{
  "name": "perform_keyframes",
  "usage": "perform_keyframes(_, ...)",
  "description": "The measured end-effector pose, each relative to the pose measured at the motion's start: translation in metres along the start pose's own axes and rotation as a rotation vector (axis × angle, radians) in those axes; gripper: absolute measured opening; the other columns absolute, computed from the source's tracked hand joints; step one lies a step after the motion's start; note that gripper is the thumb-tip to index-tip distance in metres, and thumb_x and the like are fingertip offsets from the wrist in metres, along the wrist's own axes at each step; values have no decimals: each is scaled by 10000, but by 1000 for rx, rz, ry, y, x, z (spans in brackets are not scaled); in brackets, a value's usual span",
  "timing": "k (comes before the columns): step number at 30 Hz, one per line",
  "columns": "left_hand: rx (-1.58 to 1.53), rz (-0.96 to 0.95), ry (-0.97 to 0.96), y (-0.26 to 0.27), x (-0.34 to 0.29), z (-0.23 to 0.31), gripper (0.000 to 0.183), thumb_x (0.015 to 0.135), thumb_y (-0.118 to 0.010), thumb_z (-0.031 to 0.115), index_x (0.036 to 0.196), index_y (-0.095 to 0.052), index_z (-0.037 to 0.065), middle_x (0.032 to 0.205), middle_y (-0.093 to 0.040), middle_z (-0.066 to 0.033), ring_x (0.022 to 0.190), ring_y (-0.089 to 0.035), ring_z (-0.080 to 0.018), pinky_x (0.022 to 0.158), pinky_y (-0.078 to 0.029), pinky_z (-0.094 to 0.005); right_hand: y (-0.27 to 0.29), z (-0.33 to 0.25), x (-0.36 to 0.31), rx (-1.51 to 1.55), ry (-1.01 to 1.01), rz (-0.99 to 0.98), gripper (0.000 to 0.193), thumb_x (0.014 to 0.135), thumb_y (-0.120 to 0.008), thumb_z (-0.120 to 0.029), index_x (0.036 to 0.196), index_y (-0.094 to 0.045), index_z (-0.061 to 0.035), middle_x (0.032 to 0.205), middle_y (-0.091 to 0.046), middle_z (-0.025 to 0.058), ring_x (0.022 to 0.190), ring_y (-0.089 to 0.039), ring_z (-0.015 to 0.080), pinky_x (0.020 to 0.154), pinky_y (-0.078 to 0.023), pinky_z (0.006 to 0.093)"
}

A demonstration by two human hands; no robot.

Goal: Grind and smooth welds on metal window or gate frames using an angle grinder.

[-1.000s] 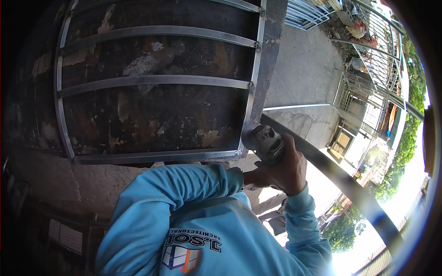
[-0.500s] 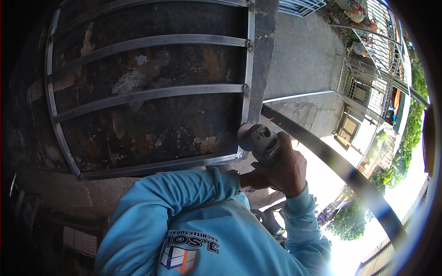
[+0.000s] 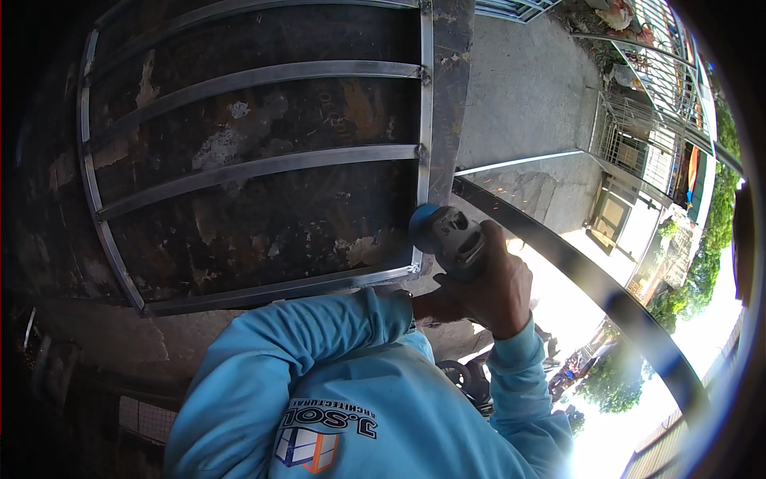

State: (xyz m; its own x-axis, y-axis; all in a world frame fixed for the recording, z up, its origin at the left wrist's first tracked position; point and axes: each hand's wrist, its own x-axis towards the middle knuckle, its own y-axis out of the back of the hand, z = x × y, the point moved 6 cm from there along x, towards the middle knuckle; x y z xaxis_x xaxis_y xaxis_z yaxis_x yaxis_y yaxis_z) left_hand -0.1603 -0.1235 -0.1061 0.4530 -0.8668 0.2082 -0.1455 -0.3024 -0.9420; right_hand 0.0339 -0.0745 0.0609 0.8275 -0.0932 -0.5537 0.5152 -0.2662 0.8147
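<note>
A grey angle grinder [image 3: 456, 243] with a blue-looking disc [image 3: 423, 223] is held at the right side of a welded metal frame [image 3: 279, 164]. Its disc meets the frame's right-hand bar, a little above the near corner. My right hand [image 3: 505, 291] is closed round the grinder's body. From the left, my left hand [image 3: 444, 305] reaches in beneath it and is closed on the tool too, most of its fingers hidden behind the grinder and my right hand. Small orange sparks fly off to the right of the disc.
Under the frame lies a dark, stained tabletop [image 3: 319, 211]. A long dark metal bar [image 3: 574, 267] slants across the right side, close to my right hand. More metal frames [image 3: 519, 8] lie on the concrete floor [image 3: 535, 88] at the far right, near a wire cage [image 3: 626, 148].
The grinder has shifted slightly up and left in the picture, along the right-hand bar. Its disc looks blue now instead of pinkish. Both hands keep their hold.
</note>
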Motion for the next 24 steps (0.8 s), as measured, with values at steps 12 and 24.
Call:
perform_keyframes(12, 13, -40, -56, 13, -25, -18, 564, 997, -643, 197, 1441, -358, -2, 1371, -519, -141, 1303, -516, -235, 1157, -420, -383, 3, -20, 0, -73, 16, -27, 755, 579, -943, -272, 1168, -507, -89, 888, -712, 155, 787, -712, 403, 639, -564, 456)
perform_keyframes(24, 48, -58, -86, 29, 40, -23, 560, 987, -659, 180, 1430, -376, -15, 1371, -525, -147, 1297, -525, -244, 1155, -430, -393, 3, -29, 8, -109, 45, -27, 789, 589, -926, -331, 1218, -513, -93, 877, -731, 157, 780, -735, 375, 651, -586, 465)
